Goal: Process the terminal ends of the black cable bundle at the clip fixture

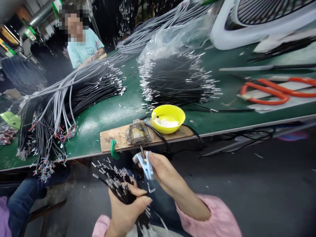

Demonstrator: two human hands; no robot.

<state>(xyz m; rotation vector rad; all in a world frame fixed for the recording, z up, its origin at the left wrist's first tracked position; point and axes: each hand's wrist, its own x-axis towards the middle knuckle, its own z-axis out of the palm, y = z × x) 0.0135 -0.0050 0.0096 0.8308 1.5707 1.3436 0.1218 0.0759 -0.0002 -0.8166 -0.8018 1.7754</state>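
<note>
left hand [124, 210] clenched around a bundle of black cables [123, 189], stripped ends fanned upward; right hand [160, 168] pinching a light-blue clip [146, 166] just below the wooden board [115, 138] at the edge of the green counter [98, 120]. yellow bowl [168, 119] on the board.

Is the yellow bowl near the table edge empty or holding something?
Partly filled: the yellow bowl sits upright, with a white substance at the bottom and bare yellow inner wall above it.
</note>
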